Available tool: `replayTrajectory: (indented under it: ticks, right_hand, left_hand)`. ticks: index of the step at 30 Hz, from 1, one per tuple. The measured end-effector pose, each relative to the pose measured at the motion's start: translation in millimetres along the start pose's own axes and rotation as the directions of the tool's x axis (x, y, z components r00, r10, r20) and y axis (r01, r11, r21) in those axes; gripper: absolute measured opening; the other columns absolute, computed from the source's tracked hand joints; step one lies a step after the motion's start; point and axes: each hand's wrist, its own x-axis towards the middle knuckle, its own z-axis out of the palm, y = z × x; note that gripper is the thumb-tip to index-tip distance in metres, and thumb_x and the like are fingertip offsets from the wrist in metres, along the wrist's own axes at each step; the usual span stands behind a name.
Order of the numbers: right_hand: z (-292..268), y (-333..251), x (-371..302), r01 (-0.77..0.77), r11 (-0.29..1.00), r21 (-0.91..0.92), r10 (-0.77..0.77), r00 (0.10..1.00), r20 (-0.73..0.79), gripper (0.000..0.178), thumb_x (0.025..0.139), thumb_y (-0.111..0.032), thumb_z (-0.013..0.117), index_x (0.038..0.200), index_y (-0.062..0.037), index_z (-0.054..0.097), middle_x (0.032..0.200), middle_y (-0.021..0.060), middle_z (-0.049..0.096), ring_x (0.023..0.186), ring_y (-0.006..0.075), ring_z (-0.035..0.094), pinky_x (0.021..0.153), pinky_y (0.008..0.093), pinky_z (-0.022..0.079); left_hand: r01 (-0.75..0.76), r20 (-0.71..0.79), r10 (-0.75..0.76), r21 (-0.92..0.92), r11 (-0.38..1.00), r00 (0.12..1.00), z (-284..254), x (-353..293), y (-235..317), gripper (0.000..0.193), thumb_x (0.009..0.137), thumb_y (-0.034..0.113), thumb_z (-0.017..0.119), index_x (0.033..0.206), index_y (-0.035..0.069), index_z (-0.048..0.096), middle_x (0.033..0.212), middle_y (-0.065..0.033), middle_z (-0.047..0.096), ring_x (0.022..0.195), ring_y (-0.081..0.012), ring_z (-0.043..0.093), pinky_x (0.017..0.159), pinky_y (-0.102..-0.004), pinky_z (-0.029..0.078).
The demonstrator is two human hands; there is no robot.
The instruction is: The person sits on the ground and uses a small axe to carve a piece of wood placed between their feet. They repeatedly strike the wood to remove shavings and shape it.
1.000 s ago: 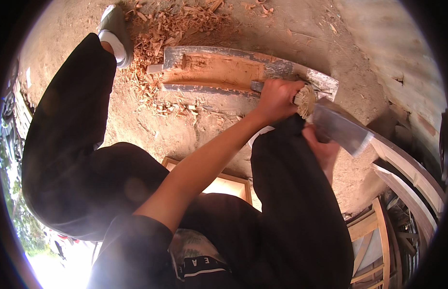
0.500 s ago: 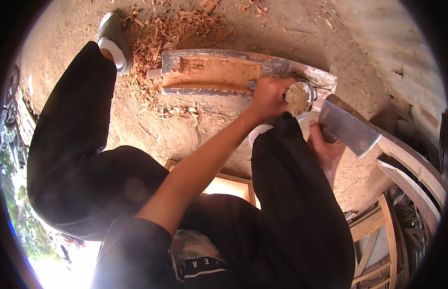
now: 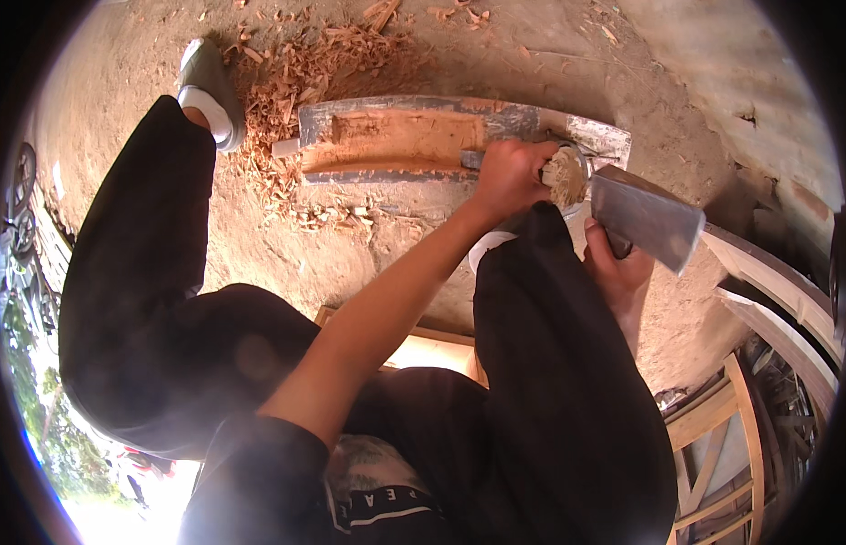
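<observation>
My left hand (image 3: 512, 177) is wrapped round a chisel (image 3: 565, 176) with a frayed, flattened wooden butt and a metal ring. On the other side of that hand, a bit of grey blade lies at the right end of the hollow in a long, weathered wooden block (image 3: 400, 141). My right hand (image 3: 620, 265) grips a hammer (image 3: 648, 220) with a blocky grey metal head; its handle is mostly hidden. The head is close to the right of the chisel's butt, with a small gap visible. My right knee covers part of my right forearm.
Reddish wood shavings (image 3: 305, 77) litter the dirt floor beyond and left of the block, near my left shoe (image 3: 209, 95). Curved timber pieces (image 3: 773, 272) and a wooden frame (image 3: 746, 427) stand at the right. A wall (image 3: 759, 91) rises at the far right.
The hammer head has swung slightly left, closer to the chisel's butt, and my right hand has turned with it. My left hand keeps its grip on the chisel. The whole view has shifted slightly.
</observation>
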Motion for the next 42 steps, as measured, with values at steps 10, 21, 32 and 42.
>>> replayTrajectory:
  ticks: [10, 21, 32, 42]
  right_hand:
    - [16, 12, -4, -0.057, 0.926, 0.373, 0.087, 0.994, -0.066, 0.027, 0.089, -0.013, 0.070, 0.110, 0.0017, 0.064, 0.074, 0.0041, 0.063, 0.052, 0.0090, 0.052, 0.046, 0.0278, 0.040]
    - [19, 33, 14, 0.241, 0.970, 0.013, -0.235, 0.955, -0.181, 0.018, 0.090, -0.014, 0.069, 0.099, 0.0014, 0.066, 0.063, 0.0030, 0.057, 0.049, 0.0089, 0.051, 0.044, 0.0276, 0.039]
    - [15, 16, 7, -0.047, 0.994, 0.103, 0.052, 0.997, -0.050, 0.027, 0.088, -0.011, 0.070, 0.108, 0.0040, 0.060, 0.067, 0.0078, 0.061, 0.051, 0.0140, 0.057, 0.045, 0.0288, 0.043]
    - [3, -2, 2, -0.135, 0.987, 0.090, 0.128, 0.989, 0.075, 0.021, 0.090, -0.014, 0.069, 0.103, 0.0024, 0.064, 0.062, 0.0024, 0.057, 0.047, 0.0097, 0.052, 0.043, 0.0281, 0.040]
  left_hand:
    - [0.027, -0.008, -0.028, -0.073, 0.997, 1.000, 1, 1, 6, 0.026, 0.055, 0.011, 0.077, 0.072, 0.006, 0.058, 0.064, -0.0169, 0.060, 0.065, -0.0395, 0.062, 0.055, -0.0443, 0.046]
    - [0.035, 0.100, -0.038, 0.028, 0.999, 0.994, -1, 4, 4, 0.031, 0.050, 0.009, 0.078, 0.072, 0.006, 0.056, 0.063, -0.0162, 0.060, 0.066, -0.0399, 0.062, 0.056, -0.0471, 0.046]
    - [0.070, 0.142, -0.079, 0.064, 0.995, 0.987, -7, 2, 2, 0.034, 0.051, 0.011, 0.083, 0.073, 0.005, 0.058, 0.065, -0.0139, 0.063, 0.067, -0.0367, 0.064, 0.059, -0.0452, 0.049]
    - [0.051, 0.198, -0.078, 0.139, 0.989, 0.977, -5, -1, 0, 0.035, 0.051, 0.012, 0.084, 0.073, 0.006, 0.057, 0.065, -0.0123, 0.063, 0.066, -0.0359, 0.064, 0.058, -0.0449, 0.048]
